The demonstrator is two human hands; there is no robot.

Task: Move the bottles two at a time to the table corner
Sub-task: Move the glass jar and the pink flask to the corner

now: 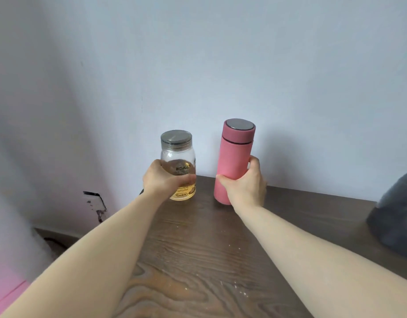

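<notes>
- Left hand (pixel 162 180): fingers wrapped round the lower body of the clear glass bottle (pixel 178 165), firm hold.
- Clear glass bottle: upright, metal lid on, yellowish liquid in the bottom; positioned at the far left corner of the wooden table (pixel 198 260), close to the wall (pixel 221 65). Whether its base touches the tabletop cannot be told.
- Right hand (pixel 245 183): fingers closed round the lower half of the pink flask (pixel 234 159).
- Pink flask: slightly tilted, metal-topped cap on, just beside the glass bottle, not touching it.
- Grey object (pixel 395 214): rests at the table's right edge, well apart from both bottles.
</notes>
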